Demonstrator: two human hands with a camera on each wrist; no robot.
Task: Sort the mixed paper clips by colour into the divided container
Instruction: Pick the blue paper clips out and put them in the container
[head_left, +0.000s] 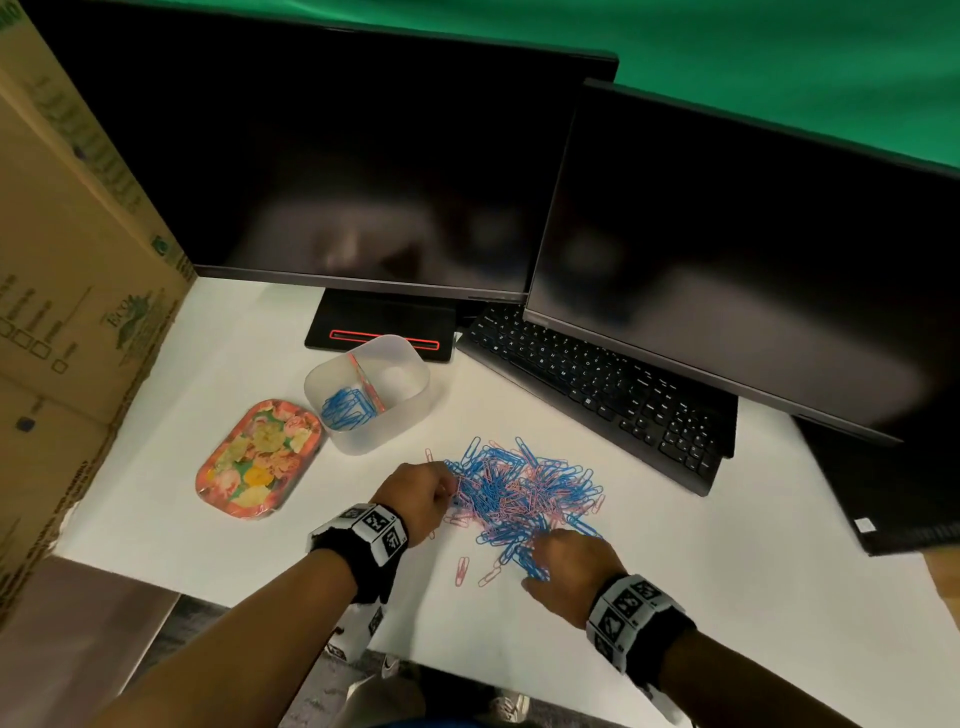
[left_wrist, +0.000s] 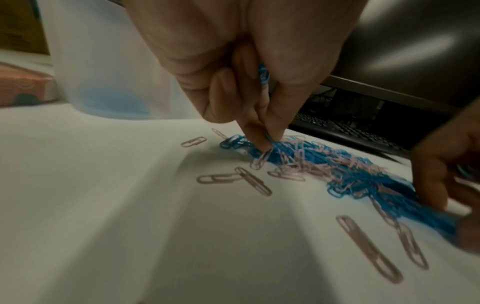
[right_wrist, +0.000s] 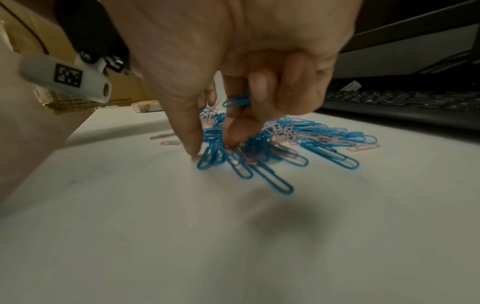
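A tangled pile of blue and pink paper clips (head_left: 522, 493) lies on the white table. Behind it to the left stands the translucent divided container (head_left: 400, 410), with blue clips (head_left: 345, 408) in its left compartment. My left hand (head_left: 447, 491) is at the pile's left edge; its thumb and finger pinch a clip there (left_wrist: 265, 142), and more clips (left_wrist: 263, 75) are tucked in its palm. My right hand (head_left: 540, 551) is at the pile's near edge. Its thumb and forefinger pinch blue clips (right_wrist: 213, 148), and its curled fingers hold further blue clips (right_wrist: 237, 100).
A floral tin (head_left: 257, 460) lies left of the container. A black keyboard (head_left: 597, 384) and two dark monitors (head_left: 363, 171) stand behind and to the right. A cardboard box (head_left: 67, 312) walls the left side. A few loose pink clips (head_left: 462, 569) lie near the front.
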